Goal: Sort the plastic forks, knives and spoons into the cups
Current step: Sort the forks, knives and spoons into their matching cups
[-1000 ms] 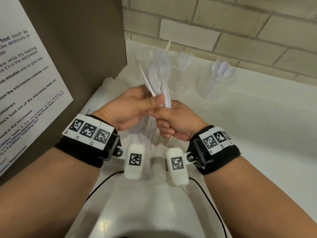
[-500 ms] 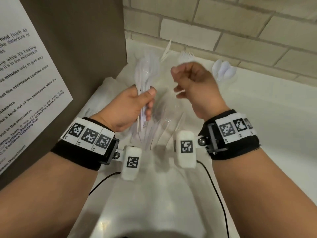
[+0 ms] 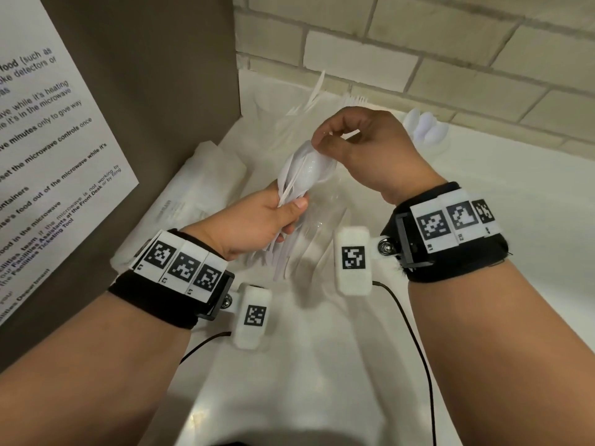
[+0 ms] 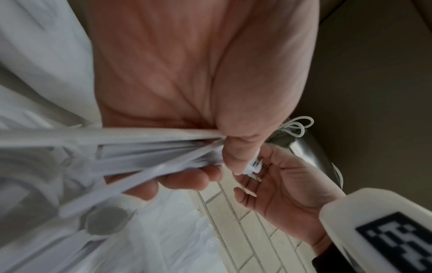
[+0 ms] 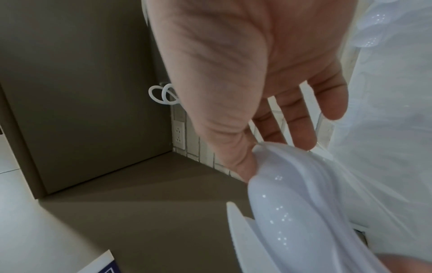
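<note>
My left hand (image 3: 286,209) grips a bundle of white plastic cutlery (image 3: 302,170) by the handles, the bowls and tips pointing up and to the right. In the left wrist view the handles (image 4: 140,147) fan out from under the thumb. My right hand (image 3: 322,141) is at the top of the bundle, thumb and forefinger pinching the tip of a spoon (image 5: 292,203). By the wall stand clear cups: knives (image 3: 317,91) at the left, forks (image 3: 354,99) mostly hidden behind my right hand, spoons (image 3: 425,130) at the right.
Loose cutlery (image 3: 289,262) lies on the white counter (image 3: 499,220) under my hands. A crumpled plastic wrapper (image 3: 206,188) sits at the left, against a brown panel (image 3: 145,91) with a printed notice. A brick wall (image 3: 450,59) closes the back.
My right hand took a fork from the bundle, went up to the cups at the back, and has come back down to the bundle's top. My left hand has tilted the bundle rightward.
</note>
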Action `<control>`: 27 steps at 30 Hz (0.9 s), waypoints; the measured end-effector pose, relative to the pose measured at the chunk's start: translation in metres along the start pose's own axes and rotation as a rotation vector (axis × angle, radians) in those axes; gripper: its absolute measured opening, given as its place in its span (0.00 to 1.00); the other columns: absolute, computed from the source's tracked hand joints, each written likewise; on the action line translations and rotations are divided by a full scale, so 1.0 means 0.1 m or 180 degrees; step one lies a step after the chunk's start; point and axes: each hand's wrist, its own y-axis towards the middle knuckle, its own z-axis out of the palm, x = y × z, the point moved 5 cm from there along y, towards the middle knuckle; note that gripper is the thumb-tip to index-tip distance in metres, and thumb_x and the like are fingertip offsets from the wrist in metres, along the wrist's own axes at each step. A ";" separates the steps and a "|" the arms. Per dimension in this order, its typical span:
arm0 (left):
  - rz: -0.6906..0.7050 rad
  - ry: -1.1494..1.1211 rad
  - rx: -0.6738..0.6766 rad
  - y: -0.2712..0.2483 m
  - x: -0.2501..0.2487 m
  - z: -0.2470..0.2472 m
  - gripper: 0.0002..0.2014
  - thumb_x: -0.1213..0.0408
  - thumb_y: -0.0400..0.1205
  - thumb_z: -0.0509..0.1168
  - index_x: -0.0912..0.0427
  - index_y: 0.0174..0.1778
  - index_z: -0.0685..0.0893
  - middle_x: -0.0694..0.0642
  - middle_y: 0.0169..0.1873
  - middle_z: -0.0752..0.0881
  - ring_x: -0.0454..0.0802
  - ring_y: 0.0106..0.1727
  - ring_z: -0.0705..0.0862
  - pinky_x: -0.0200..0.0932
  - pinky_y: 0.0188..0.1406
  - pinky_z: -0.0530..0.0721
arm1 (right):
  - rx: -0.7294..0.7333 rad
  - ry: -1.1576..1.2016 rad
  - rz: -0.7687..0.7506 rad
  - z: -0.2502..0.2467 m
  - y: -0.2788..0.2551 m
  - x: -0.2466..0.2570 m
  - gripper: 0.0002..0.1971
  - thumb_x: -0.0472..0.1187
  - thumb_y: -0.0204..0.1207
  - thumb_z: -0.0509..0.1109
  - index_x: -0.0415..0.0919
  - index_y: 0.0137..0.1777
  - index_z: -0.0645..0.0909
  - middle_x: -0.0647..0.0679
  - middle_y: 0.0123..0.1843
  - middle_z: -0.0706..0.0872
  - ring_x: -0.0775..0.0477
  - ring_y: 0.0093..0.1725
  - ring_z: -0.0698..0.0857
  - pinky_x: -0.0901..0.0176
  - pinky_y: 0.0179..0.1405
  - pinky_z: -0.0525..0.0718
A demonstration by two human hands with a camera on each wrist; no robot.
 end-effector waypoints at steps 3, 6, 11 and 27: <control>0.0008 0.0084 -0.0068 0.01 0.03 0.00 0.10 0.54 0.86 0.58 0.48 0.39 0.77 0.47 0.29 0.78 0.43 0.32 0.78 0.48 0.45 0.82 | -0.0008 0.0049 -0.0002 -0.01 0.00 0.00 0.05 0.41 0.74 0.75 0.50 0.37 0.86 0.55 0.43 0.89 0.57 0.41 0.86 0.63 0.46 0.83; -0.0064 0.0016 0.0000 0.02 0.05 0.01 0.05 0.55 0.86 0.59 0.48 0.47 0.78 0.48 0.31 0.79 0.45 0.34 0.79 0.49 0.44 0.83 | -0.0186 0.0282 0.0025 -0.05 0.00 0.00 0.03 0.42 0.74 0.76 0.48 0.40 0.86 0.56 0.42 0.87 0.65 0.35 0.82 0.72 0.37 0.77; -0.0007 0.0205 0.0041 0.02 0.02 0.03 0.07 0.54 0.86 0.58 0.47 0.42 0.75 0.47 0.32 0.79 0.42 0.32 0.79 0.45 0.41 0.81 | -0.0347 0.0592 0.0121 -0.08 0.00 -0.03 0.04 0.44 0.79 0.71 0.45 0.45 0.82 0.53 0.46 0.86 0.56 0.40 0.82 0.72 0.37 0.77; -0.0446 0.0629 -0.0390 0.12 0.12 0.01 0.14 0.54 0.86 0.58 0.61 0.60 0.71 0.58 0.38 0.80 0.51 0.31 0.78 0.53 0.36 0.83 | -0.1082 0.1346 -0.0268 -0.11 -0.09 0.12 0.10 0.45 0.85 0.58 0.41 0.45 0.72 0.51 0.26 0.70 0.51 0.24 0.70 0.56 0.26 0.73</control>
